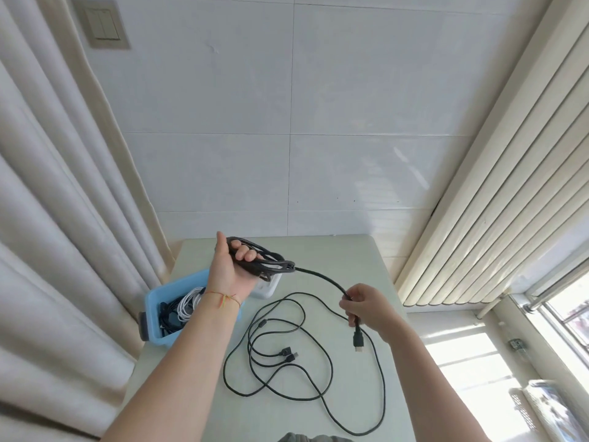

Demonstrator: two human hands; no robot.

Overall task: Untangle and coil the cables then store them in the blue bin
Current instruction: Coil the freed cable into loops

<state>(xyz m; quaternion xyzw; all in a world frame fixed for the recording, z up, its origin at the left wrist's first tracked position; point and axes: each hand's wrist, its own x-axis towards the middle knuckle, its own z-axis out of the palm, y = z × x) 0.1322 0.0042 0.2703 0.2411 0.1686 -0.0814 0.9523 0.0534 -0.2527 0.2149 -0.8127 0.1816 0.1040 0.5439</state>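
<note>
Cable, thick black type (322, 277): most of its length is already gathered into a coil (261, 261) held up above the table (344, 250). My left hand (231, 266) grips that coil, fingers curled through and around the loops, palm toward me. From the coil a short free tail runs right and down to my right hand (366, 306), which pinches the cable close to its end; the plug (358, 339) hangs just below my fingers.

Governing relation: the tail's long axis slopes from upper left at the coil to lower right at the pinch. The right hand is the nearer to the free end; the left is the anchor. In my judgement, the remaining step for this cable is to carry the tail up and left over the coil to form the last loop.

Blue bin (159, 301) sits on the table below my left wrist, with white and dark cables already inside. A thin black cable (306, 371) lies loose on the table between my forearms, not yet coiled.
</note>
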